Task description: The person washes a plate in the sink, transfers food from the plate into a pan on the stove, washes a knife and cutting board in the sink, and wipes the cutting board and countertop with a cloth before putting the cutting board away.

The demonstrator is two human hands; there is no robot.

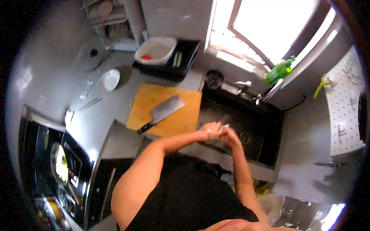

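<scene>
Over the near left part of the dark sink (pixel 227 113), my left hand (pixel 211 130) and my right hand (pixel 229 137) are close together. Both are closed around something small and whitish that shows between the fingers, too small and blurred to name. To the left of them lies a wooden cutting board (pixel 144 104) on the counter. A cleaver (pixel 168 109) rests flat on it, its black handle over the board's near left edge.
Behind the board, a white basin (pixel 156 50) stands on a black tray. A white bowl (pixel 110 80) is further left. A pan (pixel 59 163) sits on the stove at far left. Behind the sink are a faucet (pixel 243 87) and green bottles (pixel 278 72).
</scene>
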